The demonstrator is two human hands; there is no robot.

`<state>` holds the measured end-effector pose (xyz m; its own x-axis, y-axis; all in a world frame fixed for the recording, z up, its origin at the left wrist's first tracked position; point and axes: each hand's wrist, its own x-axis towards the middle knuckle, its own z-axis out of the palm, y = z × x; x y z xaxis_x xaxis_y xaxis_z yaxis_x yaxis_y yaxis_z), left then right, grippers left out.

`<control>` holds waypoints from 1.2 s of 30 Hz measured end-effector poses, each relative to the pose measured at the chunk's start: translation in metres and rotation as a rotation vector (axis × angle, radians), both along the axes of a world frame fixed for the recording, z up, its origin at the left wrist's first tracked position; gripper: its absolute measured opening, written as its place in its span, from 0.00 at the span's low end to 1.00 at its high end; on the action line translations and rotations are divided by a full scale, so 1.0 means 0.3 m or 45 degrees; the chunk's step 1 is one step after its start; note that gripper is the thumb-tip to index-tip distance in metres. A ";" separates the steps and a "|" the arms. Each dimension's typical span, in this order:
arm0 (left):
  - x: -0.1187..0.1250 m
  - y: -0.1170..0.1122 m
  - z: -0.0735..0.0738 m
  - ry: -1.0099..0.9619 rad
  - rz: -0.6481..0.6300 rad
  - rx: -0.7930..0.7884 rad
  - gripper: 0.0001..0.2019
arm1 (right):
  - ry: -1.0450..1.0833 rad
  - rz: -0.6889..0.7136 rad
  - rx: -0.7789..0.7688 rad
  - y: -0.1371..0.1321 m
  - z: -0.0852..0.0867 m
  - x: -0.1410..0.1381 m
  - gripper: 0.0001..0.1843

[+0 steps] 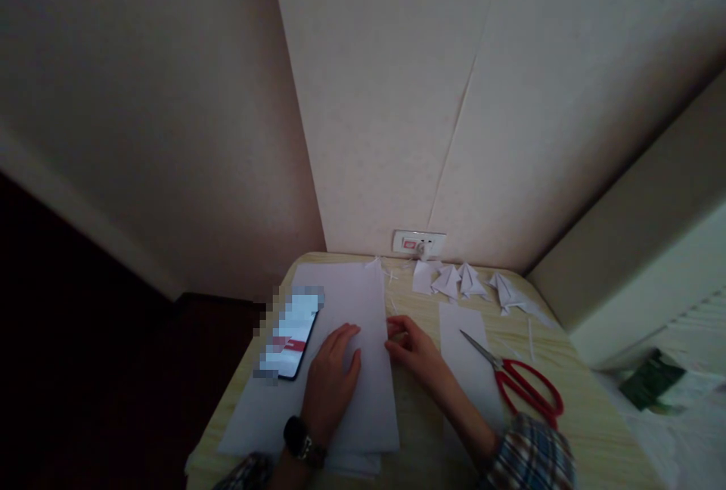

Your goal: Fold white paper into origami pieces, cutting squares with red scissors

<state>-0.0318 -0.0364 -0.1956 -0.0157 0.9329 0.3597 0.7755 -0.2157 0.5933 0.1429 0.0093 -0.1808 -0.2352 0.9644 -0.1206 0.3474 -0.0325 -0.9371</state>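
Note:
A stack of white paper sheets (352,301) lies lengthwise on a small light wooden table (590,429). My left hand (332,380), with a watch on its wrist, rests flat on the top sheet, fingers stretched out. My right hand (411,346) is at the sheet's right edge, its fingers curled and pinching that edge. A phone (290,342) with a lit screen lies on the paper just left of my left hand.
Red-handled scissors (522,380) lie on a smaller white sheet (468,354) to the right. Several folded paper figures (462,280) stand near the wall below a socket (418,242). A dark green packet (649,378) lies at far right. The table's left edge drops into dark floor.

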 end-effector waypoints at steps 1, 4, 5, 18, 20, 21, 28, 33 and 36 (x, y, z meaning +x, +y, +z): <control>0.000 0.000 -0.003 0.000 0.004 0.011 0.15 | -0.039 -0.003 0.027 -0.004 0.002 -0.001 0.21; -0.001 0.004 -0.006 0.002 0.031 0.047 0.15 | -0.149 -0.006 0.112 -0.020 0.016 -0.001 0.24; -0.004 0.006 -0.003 0.004 0.045 0.058 0.15 | -0.175 -0.001 0.139 -0.026 0.022 -0.002 0.25; -0.205 -0.048 0.001 0.106 0.523 0.019 0.42 | -0.182 0.057 0.168 -0.035 -0.005 -0.009 0.27; -0.232 -0.057 -0.032 0.121 0.560 -0.025 0.43 | -0.154 0.052 0.163 -0.031 -0.010 -0.007 0.26; -0.242 -0.060 -0.044 0.118 0.592 -0.032 0.42 | -0.140 0.047 0.163 -0.030 -0.013 -0.006 0.26; -0.263 -0.050 -0.047 0.070 0.587 -0.031 0.39 | -0.053 0.029 0.153 -0.034 -0.010 0.000 0.26; -0.274 -0.047 -0.030 0.059 0.591 -0.039 0.39 | -0.044 0.068 0.127 -0.074 0.020 -0.015 0.31; -0.276 -0.048 -0.015 0.067 0.598 -0.134 0.39 | -0.087 0.088 0.102 -0.108 0.037 -0.030 0.35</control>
<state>-0.1147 -0.0509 -0.2002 -0.4285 0.8606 0.2751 0.8042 0.2244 0.5504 0.1340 -0.0232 -0.1698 -0.2951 0.9535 -0.0619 0.4096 0.0677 -0.9098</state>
